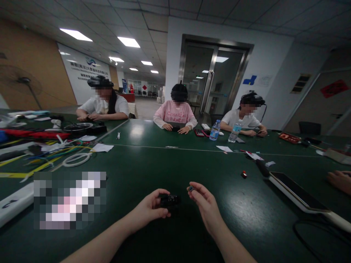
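My left hand (150,208) is closed around a small black boxy part (170,201), held just above the dark green table (164,160). My right hand (204,204) hovers right beside it, thumb and forefinger pinched on a tiny dark piece (191,189). The two hands are a few centimetres apart, near the table's front edge. A small red piece (244,174) lies on the table to the right of my right hand.
A tablet (297,190) and a black pen (262,168) lie at right, with another person's hand (340,180) at the far right edge. Coloured cables and a white ring (76,159) clutter the left. Three people sit across; two water bottles (215,130) stand there.
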Available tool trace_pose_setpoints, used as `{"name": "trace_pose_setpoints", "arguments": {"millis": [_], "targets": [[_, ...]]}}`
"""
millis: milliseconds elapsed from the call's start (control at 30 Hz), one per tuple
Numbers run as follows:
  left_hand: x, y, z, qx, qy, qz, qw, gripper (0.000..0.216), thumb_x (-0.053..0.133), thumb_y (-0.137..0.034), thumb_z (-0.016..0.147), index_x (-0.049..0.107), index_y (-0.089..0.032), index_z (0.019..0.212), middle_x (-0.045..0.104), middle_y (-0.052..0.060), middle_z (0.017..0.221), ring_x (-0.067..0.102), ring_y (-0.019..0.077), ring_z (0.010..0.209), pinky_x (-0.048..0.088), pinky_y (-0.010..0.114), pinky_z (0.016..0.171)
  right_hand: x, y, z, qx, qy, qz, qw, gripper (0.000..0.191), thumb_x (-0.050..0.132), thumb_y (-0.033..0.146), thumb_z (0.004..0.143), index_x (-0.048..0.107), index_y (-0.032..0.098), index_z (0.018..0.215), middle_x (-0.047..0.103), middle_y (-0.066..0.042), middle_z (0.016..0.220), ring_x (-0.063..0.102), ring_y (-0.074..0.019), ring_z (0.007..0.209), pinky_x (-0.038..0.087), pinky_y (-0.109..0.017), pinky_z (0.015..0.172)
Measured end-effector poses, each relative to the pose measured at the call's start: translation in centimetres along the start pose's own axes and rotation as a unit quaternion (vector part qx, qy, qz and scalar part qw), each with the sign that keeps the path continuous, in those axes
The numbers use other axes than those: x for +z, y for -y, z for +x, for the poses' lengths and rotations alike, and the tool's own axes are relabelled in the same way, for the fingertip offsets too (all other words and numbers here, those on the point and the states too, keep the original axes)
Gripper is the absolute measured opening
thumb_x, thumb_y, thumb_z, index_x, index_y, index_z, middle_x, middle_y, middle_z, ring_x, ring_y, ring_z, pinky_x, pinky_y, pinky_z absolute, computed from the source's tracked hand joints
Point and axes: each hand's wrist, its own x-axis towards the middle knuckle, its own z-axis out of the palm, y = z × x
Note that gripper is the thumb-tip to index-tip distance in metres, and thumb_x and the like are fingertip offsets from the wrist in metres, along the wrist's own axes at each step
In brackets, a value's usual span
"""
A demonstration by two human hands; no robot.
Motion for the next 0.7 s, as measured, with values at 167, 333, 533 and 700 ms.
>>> {"name": "trace_pose_setpoints", "arguments": {"millis": [167,333,533,700], "targets": [[0.17,-0.22,0.0,-0.006,0.0,0.004,1.0,0.045,0.065,-0.014,0.07,0.042,-0.021,0.108,0.061,0.003,0.096,0.062,0.0149,0.079,0.043,0.031,0.072,-0.01,0.18,0.05,0.033,-0.014,0.095,0.995,0.033,0.065,0.033,0.071,0.061,0.02,0.101,0.064,-0.006,0.095,0.059,-0.0171,0.082,0.046,-0.034,0.08],[0.42,-0.55,-0.15,-0.003,-0.008,0.008,1.0,0.044,0.066,-0.017,0.069,0.043,-0.021,0.106,0.062,0.002,0.092,0.061,0.0154,0.078,0.042,0.031,0.072,0.07,0.21,0.14,0.055,-0.032,0.145,0.987,0.035,0.071,0.032,0.066,0.063,0.02,0.097,0.065,-0.004,0.091,0.058,-0.0159,0.079,0.045,-0.032,0.077],[0.2,-0.42,-0.16,0.005,0.013,0.001,1.0,0.047,0.067,-0.015,0.069,0.043,-0.024,0.108,0.061,0.003,0.099,0.061,0.0161,0.082,0.042,0.032,0.076,0.13,0.05,0.2,0.051,-0.033,0.13,0.99,0.032,0.073,0.032,0.065,0.063,0.022,0.093,0.062,-0.002,0.089,0.058,-0.0155,0.08,0.046,-0.032,0.076],[0.18,-0.18,-0.04,0.017,0.022,-0.013,1.0,0.047,0.067,-0.013,0.068,0.042,-0.023,0.107,0.062,0.003,0.099,0.061,0.0144,0.081,0.042,0.031,0.076,0.31,0.27,0.01,0.058,-0.023,0.089,0.994,0.033,0.073,0.034,0.063,0.063,0.021,0.092,0.062,-0.003,0.089,0.058,-0.0171,0.082,0.046,-0.034,0.078]]}}
